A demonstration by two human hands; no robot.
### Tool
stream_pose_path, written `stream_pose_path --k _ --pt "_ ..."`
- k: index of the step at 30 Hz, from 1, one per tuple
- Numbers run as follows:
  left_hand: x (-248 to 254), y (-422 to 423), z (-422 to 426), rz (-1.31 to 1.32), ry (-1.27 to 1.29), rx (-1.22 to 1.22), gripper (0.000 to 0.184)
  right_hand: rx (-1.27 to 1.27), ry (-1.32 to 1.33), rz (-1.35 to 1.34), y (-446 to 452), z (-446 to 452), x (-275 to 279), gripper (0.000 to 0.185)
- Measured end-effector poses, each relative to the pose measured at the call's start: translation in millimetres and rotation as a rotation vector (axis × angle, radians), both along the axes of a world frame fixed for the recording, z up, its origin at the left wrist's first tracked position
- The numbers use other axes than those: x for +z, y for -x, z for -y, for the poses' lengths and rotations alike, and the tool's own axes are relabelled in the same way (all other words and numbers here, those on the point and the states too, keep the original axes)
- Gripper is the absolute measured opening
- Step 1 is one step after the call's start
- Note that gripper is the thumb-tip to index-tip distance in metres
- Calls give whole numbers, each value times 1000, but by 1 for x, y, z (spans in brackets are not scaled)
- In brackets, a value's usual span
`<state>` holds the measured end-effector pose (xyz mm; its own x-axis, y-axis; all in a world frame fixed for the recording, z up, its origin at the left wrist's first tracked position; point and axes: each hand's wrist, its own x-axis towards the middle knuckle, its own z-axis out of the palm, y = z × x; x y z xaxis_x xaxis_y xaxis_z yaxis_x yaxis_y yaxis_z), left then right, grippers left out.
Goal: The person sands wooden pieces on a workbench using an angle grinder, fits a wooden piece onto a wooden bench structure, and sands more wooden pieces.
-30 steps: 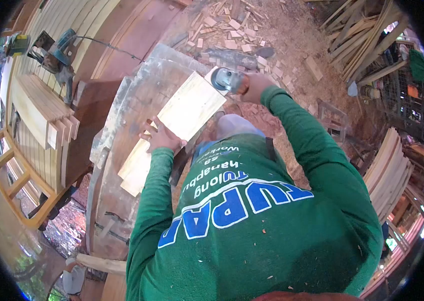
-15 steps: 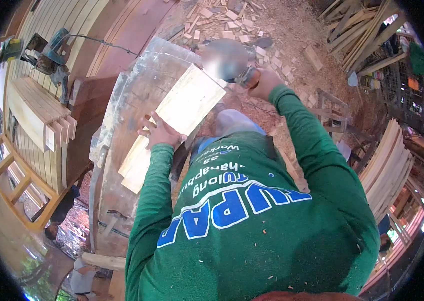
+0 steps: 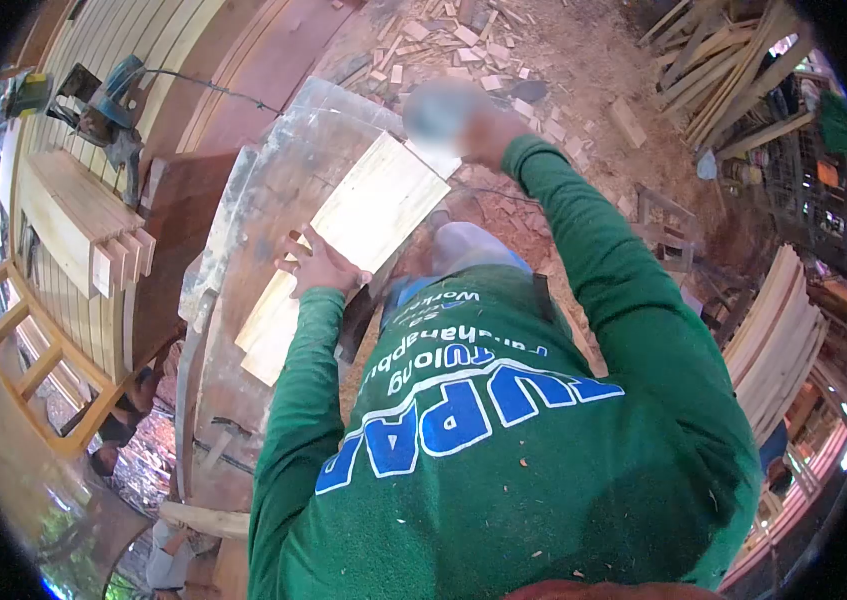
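In the head view I have the pale board (image 3: 378, 200) just left of the frame's centre, lying slantwise on the workbench (image 3: 268, 205), its upper end toward the top centre and its lower end toward the lower left. The left hand (image 3: 319, 264) rests on it left of centre, fingers spread over the wood and the palm toward its near edge; I see it pressing rather than gripping, with nothing clasped in it.

The right hand (image 3: 491, 136) is at the upper centre of my frame, near the board's upper end, closed around a power tool (image 3: 443, 115). A blur covers most of the tool, so I cannot tell how the fingers sit or whether it touches the wood. Below it, a narrow pale end of wood (image 3: 433, 158) shows just beside the board.

Wood offcuts (image 3: 463, 52) litter the ground at the top centre. In the upper left I see a second power tool (image 3: 111, 105) with a dark cord, above a stack of boards (image 3: 68, 205); at the lower left is a yellowish wooden frame (image 3: 33, 375). Loose strips (image 3: 733, 75) lean together at the upper right, and curved boards (image 3: 768, 330) stand at the right. The green shirt (image 3: 533, 490) fills the bottom centre.
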<state>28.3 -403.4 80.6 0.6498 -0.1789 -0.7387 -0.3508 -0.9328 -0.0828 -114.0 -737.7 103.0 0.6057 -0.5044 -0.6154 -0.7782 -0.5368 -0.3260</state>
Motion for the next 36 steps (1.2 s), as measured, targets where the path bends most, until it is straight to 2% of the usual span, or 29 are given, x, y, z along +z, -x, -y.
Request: stream_pose_path --k 1,2,6,9,12,14,16,18,24,27,30,36 --pt "1 0 1 3 -4 1 156 -7 -76 -28 -3 6 8 47" --pt "1 0 3 3 -5 2 156 83 -46 -21 -1 6 11 48" --pt "7 0 4 -4 0 9 156 102 85 -44 16 -14 -3 48" --pt "8 1 8 8 -8 20 155 131 30 -96 35 -11 10 47" --pt "5 0 8 -5 -20 12 155 124 62 69 64 -26 5 46" --pt "3 1 5 5 -15 15 154 54 61 140 87 -20 -22 48" --pt "2 2 4 7 -20 10 154 -22 37 139 88 -25 -18 49" --pt "3 1 4 6 -19 7 153 -98 4 77 80 -26 -7 50" --pt "2 1 3 11 -9 -7 151 5 57 106 52 -20 11 52" --pt "3 3 5 5 -18 -2 150 18 -7 12 24 -8 26 53" --pt "6 0 7 4 -24 6 150 51 16 47 9 -8 8 50" --pt "13 4 11 4 -20 12 150 74 67 -96 1 8 -8 48"
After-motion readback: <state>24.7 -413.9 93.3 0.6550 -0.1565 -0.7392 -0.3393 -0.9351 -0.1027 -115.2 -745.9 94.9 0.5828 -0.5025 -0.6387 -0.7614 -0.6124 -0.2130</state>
